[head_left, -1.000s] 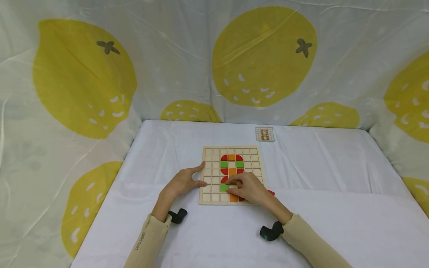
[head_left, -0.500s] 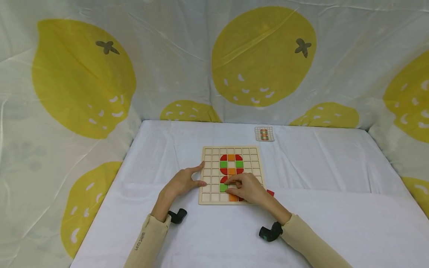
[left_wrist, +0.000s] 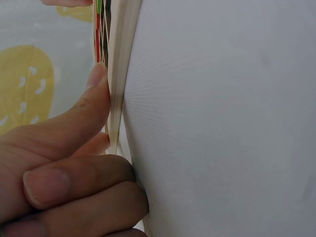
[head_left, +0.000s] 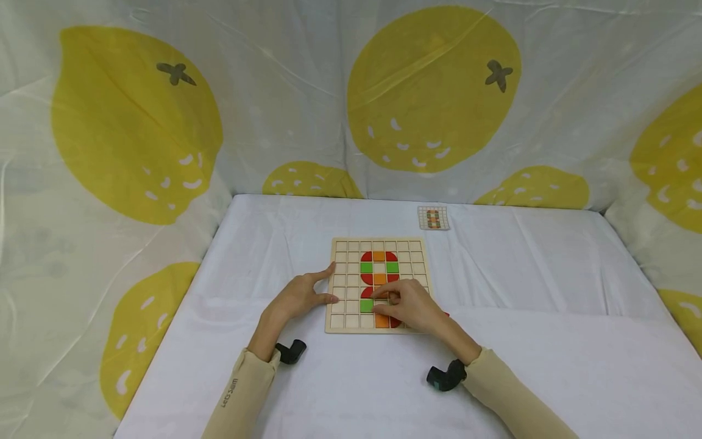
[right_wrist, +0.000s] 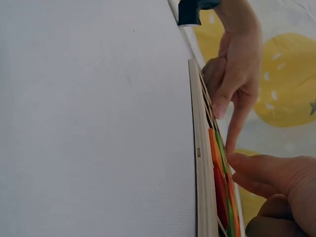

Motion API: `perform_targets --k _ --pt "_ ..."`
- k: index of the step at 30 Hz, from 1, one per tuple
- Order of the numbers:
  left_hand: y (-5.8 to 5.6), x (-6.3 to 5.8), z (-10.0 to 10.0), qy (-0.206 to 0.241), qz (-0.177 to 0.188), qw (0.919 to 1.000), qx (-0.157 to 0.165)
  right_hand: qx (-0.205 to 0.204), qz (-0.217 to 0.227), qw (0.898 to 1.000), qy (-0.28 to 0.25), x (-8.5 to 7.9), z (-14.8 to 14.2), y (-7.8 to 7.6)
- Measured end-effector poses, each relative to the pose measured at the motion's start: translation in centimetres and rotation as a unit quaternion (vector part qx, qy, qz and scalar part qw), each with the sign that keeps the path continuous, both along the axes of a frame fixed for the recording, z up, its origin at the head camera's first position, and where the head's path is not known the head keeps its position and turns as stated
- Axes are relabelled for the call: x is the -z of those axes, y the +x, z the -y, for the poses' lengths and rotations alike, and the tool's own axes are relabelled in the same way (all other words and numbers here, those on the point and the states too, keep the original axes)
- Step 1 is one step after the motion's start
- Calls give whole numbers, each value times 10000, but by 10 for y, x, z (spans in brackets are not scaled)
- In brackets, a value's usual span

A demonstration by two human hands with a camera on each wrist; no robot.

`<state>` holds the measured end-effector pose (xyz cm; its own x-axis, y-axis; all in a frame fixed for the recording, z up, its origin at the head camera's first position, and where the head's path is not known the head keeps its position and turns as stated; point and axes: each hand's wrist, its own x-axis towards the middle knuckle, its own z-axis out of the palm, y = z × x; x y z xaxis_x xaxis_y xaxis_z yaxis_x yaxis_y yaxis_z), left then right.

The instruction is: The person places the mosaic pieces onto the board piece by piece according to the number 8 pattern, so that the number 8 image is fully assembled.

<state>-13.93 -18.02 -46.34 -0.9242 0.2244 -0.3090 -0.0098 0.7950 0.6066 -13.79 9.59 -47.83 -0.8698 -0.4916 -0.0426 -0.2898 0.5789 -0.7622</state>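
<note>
A square wooden grid board lies on the white cloth, with red, orange and green tiles in its cells forming two stacked rings. My left hand rests at the board's left edge, its thumb and index finger stretched apart against the rim. In the left wrist view its other fingers are curled beside the board. Over the lower ring is my right hand, index finger and thumb extended beside a green tile. Its fingertips are close to the tiles, and no piece shows between them. The hand hides part of the lower ring.
A small card with a printed grid pattern lies behind the board, to the right. A red piece peeks out past the board's right edge by my right wrist. A lemon-print curtain hangs behind the table.
My right hand has shifted slightly to the right, with thumb and index finger still spread near the green tile. The red piece is more covered now. My left hand stays put.
</note>
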Motion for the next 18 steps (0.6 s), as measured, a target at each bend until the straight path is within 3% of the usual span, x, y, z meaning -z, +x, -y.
perform_targets --k 9,18 --pt "1 0 -1 43 19 10000 12 207 -10 9998 -37 -6 -20 -3" --pt "1 -1 -1 -5 21 10000 3 656 17 9978 62 -7 -62 3"
